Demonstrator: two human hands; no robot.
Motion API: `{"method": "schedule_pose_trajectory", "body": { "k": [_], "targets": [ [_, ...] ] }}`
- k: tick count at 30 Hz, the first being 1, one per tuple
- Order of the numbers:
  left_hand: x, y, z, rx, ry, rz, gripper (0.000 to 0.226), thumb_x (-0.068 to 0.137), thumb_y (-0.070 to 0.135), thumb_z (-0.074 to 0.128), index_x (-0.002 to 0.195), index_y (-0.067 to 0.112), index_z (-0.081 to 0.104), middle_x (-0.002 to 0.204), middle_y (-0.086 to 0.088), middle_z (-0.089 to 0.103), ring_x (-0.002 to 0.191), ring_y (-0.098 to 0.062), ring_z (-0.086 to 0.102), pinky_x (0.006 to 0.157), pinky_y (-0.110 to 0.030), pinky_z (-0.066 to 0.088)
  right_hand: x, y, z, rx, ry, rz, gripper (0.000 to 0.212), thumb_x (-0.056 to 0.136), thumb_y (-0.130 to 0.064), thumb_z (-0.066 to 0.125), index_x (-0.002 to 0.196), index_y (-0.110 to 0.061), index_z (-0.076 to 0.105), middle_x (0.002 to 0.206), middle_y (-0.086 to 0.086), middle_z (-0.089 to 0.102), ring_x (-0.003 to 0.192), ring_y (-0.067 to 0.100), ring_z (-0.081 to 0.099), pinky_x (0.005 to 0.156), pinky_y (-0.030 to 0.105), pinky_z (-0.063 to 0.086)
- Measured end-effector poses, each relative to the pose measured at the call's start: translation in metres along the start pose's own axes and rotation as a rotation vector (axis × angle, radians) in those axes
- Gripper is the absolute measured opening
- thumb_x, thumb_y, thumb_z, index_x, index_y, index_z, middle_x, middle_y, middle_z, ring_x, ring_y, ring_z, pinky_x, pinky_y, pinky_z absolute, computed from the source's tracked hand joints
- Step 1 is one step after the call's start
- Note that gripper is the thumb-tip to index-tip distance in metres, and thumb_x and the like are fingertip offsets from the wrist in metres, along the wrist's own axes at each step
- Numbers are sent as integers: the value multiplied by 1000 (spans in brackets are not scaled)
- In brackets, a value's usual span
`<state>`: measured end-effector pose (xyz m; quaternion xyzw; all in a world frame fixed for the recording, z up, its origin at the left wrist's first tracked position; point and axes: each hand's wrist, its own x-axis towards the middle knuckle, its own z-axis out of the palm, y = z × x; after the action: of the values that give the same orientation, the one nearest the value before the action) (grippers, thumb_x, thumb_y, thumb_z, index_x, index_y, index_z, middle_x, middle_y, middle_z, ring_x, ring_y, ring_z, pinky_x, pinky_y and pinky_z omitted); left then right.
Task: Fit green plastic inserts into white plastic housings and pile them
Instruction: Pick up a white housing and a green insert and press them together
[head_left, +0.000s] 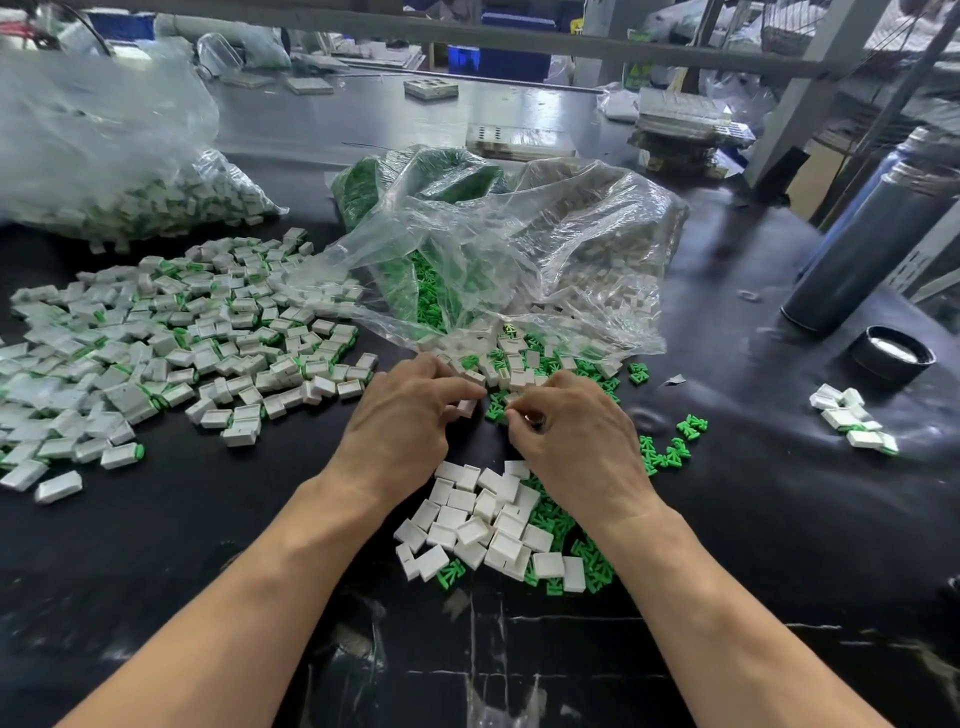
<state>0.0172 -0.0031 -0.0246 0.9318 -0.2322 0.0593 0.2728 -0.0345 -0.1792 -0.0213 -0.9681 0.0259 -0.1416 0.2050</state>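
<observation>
My left hand (402, 415) pinches a small white housing (466, 407) at its fingertips, in the middle of the black table. My right hand (571, 431) is curled close beside it, fingertips on a green insert (496, 410); how firmly it holds the insert is hard to tell. Loose white housings (483, 519) and green inserts (592, 564) lie under my wrists. More mixed parts (524, 358) spill just beyond my fingers. A wide pile of assembled white-and-green pieces (171, 343) covers the left of the table.
Open clear bags of green inserts (431, 280) and white housings (597, 249) sit behind my hands. A bag of assembled pieces (130, 197) lies far left. A grey flask (872, 244), its black cap (891, 356) and a few pieces (852, 421) are at the right.
</observation>
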Motion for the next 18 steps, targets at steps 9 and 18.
{"method": "schedule_pose_trajectory", "body": {
  "k": [9, 18],
  "targets": [
    [-6, -2, 1, 20, 86, 10, 16, 91, 40, 74, 100, 29, 68, 100, 15, 60, 90, -5, 50, 95, -31, 43, 0, -2, -2, 582, 140, 196, 6, 94, -23, 73, 95, -24, 79, 81, -14, 75, 74, -1, 69, 69, 14, 55],
    [-2, 14, -4, -1173, 93, -196, 22, 70, 15, 85, 87, 12, 72, 83, -5, 74, 75, -15, 69, 69, -23, 58, -3, -5, -8, 1020, 112, 215, 12, 93, -10, 75, 96, -21, 76, 79, -8, 76, 62, 1, 64, 61, 16, 52]
  ]
}}
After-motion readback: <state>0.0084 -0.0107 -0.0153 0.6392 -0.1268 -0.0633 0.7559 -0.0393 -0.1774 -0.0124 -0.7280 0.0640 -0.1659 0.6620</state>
